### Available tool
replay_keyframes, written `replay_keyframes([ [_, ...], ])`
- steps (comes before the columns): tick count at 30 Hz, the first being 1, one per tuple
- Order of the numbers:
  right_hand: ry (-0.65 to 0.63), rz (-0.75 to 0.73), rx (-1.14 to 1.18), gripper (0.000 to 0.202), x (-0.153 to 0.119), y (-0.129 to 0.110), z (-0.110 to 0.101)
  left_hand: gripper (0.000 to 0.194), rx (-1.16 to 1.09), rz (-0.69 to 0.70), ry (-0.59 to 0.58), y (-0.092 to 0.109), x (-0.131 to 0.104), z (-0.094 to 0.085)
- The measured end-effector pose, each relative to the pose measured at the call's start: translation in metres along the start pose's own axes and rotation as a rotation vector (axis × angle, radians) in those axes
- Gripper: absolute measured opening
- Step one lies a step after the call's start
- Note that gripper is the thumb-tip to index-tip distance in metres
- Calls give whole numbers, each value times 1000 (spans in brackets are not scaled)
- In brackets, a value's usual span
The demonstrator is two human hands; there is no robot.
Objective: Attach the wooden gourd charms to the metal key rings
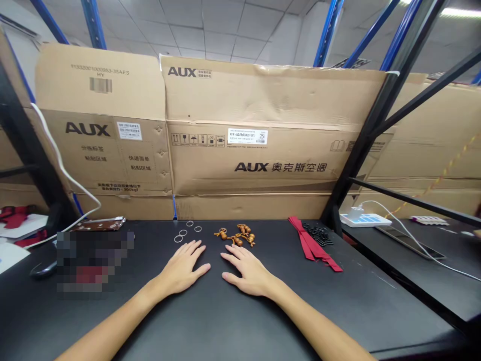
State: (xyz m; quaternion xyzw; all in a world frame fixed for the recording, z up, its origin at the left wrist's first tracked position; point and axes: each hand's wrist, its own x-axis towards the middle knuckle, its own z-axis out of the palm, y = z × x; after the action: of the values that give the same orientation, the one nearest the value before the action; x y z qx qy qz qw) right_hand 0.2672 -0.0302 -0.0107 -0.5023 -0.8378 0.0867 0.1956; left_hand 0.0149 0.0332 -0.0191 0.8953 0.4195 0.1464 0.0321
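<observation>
My left hand (183, 269) lies flat on the black table (180, 326), fingers spread and holding nothing. Just beyond its fingertips are several thin metal rings (183, 232). Opposite it, my right hand (246, 271) also rests palm down with its fingers apart. A cluster of small brown gourd-shaped pendants on orange cords (240, 235) sits right past the right fingertips. Farther right lie red ribbon strips (313, 245), crossing one another. Beside them is a small heap of black clasps or links (318, 233), too small to make out exactly.
Cardboard panels (263, 100) stand along the table's back edge. Black metal posts (370, 120) rise at both sides. At left are a white cable (62, 160), a brown packet (99, 223) and a blurred-out patch. A power strip (364, 219) and a phone-like slab (408, 241) lie on the right-hand table.
</observation>
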Motion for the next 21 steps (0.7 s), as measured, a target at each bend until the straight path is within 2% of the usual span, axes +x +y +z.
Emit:
replay_keyframes([
  [5, 16, -5, -18, 54, 1, 1, 1, 73, 107, -248, 183, -15, 2, 11],
  [8, 95, -22, -26, 47, 3, 4, 3, 76, 98, -303, 178, -20, 3, 14],
  [12, 256, -2, -60, 28, 7, 9, 4, 69, 27, -189, 128, -17, 2, 10],
  [15, 342, 64, -113, 25, 11, 14, 2, 64, -35, -89, 100, -11, 0, 4],
  [21, 285, 132, -183, 34, 14, 22, 3, 56, -121, 19, 87, -2, -3, -4],
])
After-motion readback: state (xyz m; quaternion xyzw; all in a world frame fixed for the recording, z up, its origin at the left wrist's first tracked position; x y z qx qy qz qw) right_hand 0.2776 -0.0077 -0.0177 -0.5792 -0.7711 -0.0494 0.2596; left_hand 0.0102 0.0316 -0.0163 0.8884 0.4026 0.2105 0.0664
